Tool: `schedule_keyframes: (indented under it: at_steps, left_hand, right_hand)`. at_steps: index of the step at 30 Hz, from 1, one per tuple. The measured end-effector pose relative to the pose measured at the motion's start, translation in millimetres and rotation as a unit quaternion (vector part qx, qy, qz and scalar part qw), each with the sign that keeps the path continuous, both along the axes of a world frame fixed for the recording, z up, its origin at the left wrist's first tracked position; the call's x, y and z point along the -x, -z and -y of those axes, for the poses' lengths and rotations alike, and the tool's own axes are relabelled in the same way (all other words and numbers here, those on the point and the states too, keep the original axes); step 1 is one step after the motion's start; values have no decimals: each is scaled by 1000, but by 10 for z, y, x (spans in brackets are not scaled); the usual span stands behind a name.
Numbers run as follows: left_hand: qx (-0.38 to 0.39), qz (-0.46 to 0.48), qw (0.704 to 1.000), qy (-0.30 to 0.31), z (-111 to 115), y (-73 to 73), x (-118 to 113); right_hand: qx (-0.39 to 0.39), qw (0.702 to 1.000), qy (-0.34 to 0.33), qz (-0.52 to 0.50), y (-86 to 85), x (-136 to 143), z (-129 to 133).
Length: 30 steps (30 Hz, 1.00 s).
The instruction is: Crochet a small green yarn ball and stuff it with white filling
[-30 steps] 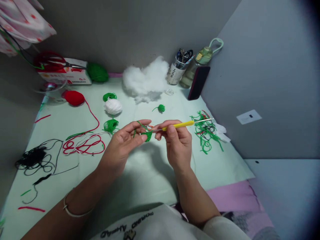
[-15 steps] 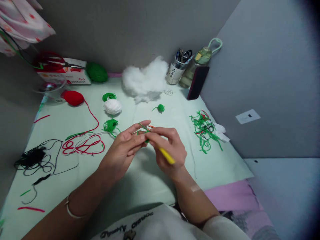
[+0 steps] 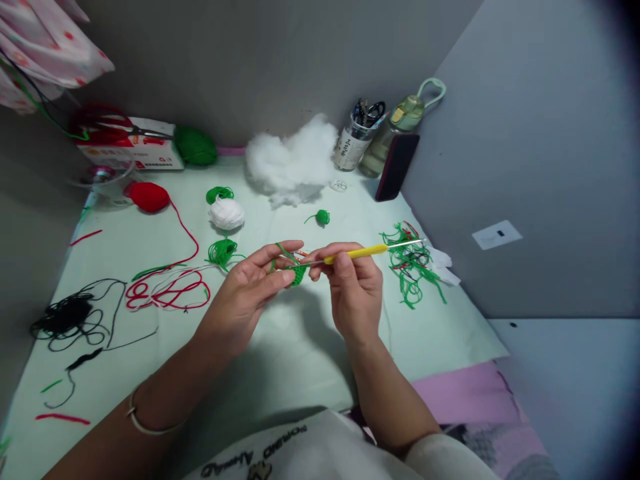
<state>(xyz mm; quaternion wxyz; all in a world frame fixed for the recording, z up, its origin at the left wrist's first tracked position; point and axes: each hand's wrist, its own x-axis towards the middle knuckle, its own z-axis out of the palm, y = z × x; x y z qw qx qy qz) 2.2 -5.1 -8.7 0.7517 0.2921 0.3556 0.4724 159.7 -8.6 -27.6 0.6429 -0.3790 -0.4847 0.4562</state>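
My left hand (image 3: 255,280) pinches a small green crocheted piece (image 3: 299,275) between thumb and fingers, with green yarn running over the raised index finger. My right hand (image 3: 355,287) grips a crochet hook (image 3: 369,252) by its yellow handle, thumb on top. One thin metal end of the hook reaches left to the green piece; the other metal end points right. Whether a loop sits on the hook is too small to tell. Left of my left hand lies a loose bundle of green yarn (image 3: 221,252). A small orange-and-white item shows behind my fingertips.
White stuffing (image 3: 293,160) lies at the back, beside a pen cup (image 3: 353,141), a bottle (image 3: 380,150) and a phone (image 3: 397,167). Yarn scraps (image 3: 410,263) are piled at right. A red yarn ball (image 3: 150,197), white yarn ball (image 3: 227,213) and black yarn (image 3: 67,315) lie left.
My right hand has turned over, swinging the yellow handle from pointing down toward me to pointing right. The green piece now shows more clearly; my left hand stays nearly in place.
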Motion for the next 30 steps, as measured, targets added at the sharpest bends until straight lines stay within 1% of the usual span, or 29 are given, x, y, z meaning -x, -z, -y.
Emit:
schedule_keyframes:
  at_steps: [3,5,9,11,13,14,15,16,18,19,20,21,22,24,25,26,27,28,30]
  left_hand:
    - [-13,-31,999,-15,-6,13,16]
    - [-38,-54,997,-29,-7,32,27]
    - [-80,-90,991,-51,4,73,46]
    - [-92,-106,988,-56,15,82,44]
    - [-103,-128,984,-67,30,79,27]
    - [-107,-134,982,-75,38,75,15]
    - [-106,-130,983,-79,46,69,3]
    - [-97,-116,985,-79,54,61,-8]
    - [-50,-56,996,-49,64,39,-17]
    - [-15,-21,999,-21,64,24,-14]
    - [19,10,1000,5,61,9,-6]
    - [45,34,998,24,54,-8,5]
    - [61,49,996,33,44,-24,17]
    - [60,56,996,19,21,-50,37]
    - [49,54,997,8,11,-57,41]
    - [35,49,998,1,4,-59,39]
    - [21,43,999,1,1,-56,33]
    - [6,35,999,-1,1,-48,24]
    - [-23,10,1000,-9,12,-22,2]
  right_hand:
    - [2,1000,-7,-11,-29,-1,12]
    - [-5,1000,9,7,-52,14,37]
    - [-42,997,39,42,-76,39,84]
    - [-58,995,46,71,-67,40,92]
    - [-95,985,66,130,-45,37,94]
    - [-129,973,80,174,-31,37,95]
    - [-169,955,94,227,-18,38,99]
    - [-213,929,112,282,-5,40,103]
    - [-280,872,144,374,10,43,115]
    - [-296,857,151,395,11,41,119]
    - [-299,858,154,388,9,36,118]
    - [-289,876,153,354,5,28,113]
    - [-268,904,144,300,0,19,103]
    - [-196,959,112,172,-11,1,70]
    - [-155,976,92,120,-15,-3,52]
    - [-120,986,70,90,-19,-3,36]
    - [-97,991,51,81,-23,1,23]
    - [-85,992,36,87,-27,9,16]
    - [-85,989,32,118,-32,31,21]
